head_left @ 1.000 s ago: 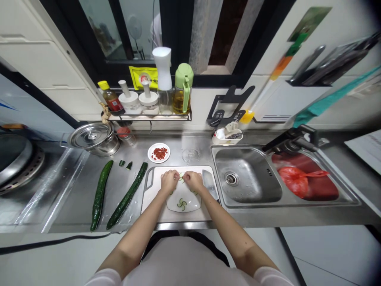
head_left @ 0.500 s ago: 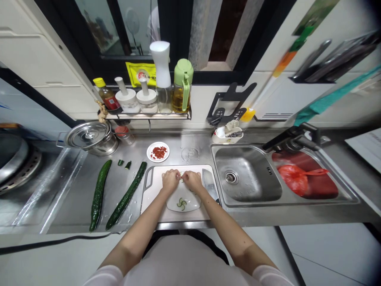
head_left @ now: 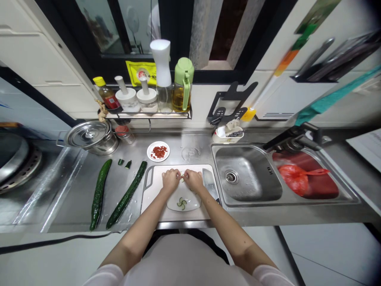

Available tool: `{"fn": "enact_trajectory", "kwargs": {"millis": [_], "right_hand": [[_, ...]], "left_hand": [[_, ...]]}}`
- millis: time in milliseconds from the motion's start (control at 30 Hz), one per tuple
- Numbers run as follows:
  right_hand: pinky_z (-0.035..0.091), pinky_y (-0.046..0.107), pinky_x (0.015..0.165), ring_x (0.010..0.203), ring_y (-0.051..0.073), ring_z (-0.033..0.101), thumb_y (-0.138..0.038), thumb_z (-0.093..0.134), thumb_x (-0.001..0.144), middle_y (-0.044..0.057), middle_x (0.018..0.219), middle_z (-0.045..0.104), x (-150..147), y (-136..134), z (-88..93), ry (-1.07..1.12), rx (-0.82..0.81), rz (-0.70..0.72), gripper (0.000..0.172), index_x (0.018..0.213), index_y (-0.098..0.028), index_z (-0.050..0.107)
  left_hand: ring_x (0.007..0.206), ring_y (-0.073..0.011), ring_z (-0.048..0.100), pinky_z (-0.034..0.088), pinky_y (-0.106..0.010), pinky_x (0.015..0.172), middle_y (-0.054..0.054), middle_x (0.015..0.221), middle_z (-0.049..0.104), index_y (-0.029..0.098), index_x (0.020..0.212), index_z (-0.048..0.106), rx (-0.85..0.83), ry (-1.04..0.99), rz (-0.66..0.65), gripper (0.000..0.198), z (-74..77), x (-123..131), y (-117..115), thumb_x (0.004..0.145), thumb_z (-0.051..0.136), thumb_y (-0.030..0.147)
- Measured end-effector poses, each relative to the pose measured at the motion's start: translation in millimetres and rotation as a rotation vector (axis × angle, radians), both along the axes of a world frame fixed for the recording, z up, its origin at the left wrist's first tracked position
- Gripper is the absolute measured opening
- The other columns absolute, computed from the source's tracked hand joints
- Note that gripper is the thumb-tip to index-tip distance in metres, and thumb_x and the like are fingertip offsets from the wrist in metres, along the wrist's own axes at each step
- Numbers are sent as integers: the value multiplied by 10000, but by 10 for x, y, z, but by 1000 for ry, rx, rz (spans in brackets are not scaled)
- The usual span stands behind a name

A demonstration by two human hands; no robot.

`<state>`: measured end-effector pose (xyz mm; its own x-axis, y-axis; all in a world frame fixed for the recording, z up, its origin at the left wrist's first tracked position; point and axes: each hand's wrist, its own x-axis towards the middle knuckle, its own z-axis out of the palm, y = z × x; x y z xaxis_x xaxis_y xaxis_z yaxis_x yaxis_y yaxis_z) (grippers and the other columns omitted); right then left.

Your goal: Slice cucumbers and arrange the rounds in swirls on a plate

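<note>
My left hand (head_left: 170,179) and my right hand (head_left: 193,180) meet over the far side of a white plate (head_left: 170,205). Both are closed, fingertips pinched at a small pale green cucumber slice (head_left: 182,179) between them; the fingers hide part of it. Nearer me on the plate, thin curved cucumber slices (head_left: 181,203) lie in a pinwheel. Beneath the plate is a white cutting board (head_left: 148,198). A wide knife blade (head_left: 209,178) rests along its right side, partly behind my right hand and forearm.
Left of the board lie two whole-looking cucumbers (head_left: 100,194) (head_left: 126,194) and two cut ends (head_left: 127,164). Behind it sits a small plate of chopped red bits (head_left: 158,151). A steel pot (head_left: 92,137) stands back left; a sink (head_left: 250,174) is at the right.
My hands stay pinched together at the plate's far side, with only a tiny shift of the fingertips. A little more of the pale slice shows between them.
</note>
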<state>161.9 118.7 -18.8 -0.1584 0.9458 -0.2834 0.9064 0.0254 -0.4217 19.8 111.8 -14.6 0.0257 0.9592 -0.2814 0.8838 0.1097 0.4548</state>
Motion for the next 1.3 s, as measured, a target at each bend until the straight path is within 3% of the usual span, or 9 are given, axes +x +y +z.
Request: {"fn": "enact_trajectory", "kwargs": {"millis": [400,733,1033,1300], "right_hand": [[272,288,793,817,161,580,-274,509,883,20,836,695,50,-31,57,24,28,-83,148,889,-204,639],[331,242,649,609,134,509,-373,481,849,-31,605,555,169,-234,355,307,158,-259,224,795,-210,625],[356,255,532,513,146,455,-477,477,835,-25,534,480,222,-722,434,502,207,-248,303,749,-218,608],[368,271,545,520,162,500,-468,475,846,0,559,525,221,-920,477,474,202,-168,297,743,-220,601]], "left_hand": [[993,-219,584,332,-355,875,-37,961,677,241,910,665,-7,-54,44,120,11,-47,-19,865,563,285],[919,-188,604,352,-313,873,-10,888,684,243,941,661,173,-156,319,152,72,-379,-25,866,536,283],[933,-193,621,364,-288,819,-13,910,709,245,948,660,224,-142,520,162,140,-761,351,855,541,306],[968,-209,639,381,-314,872,-12,947,720,281,960,660,177,-110,547,154,170,-865,739,848,556,298]]}}
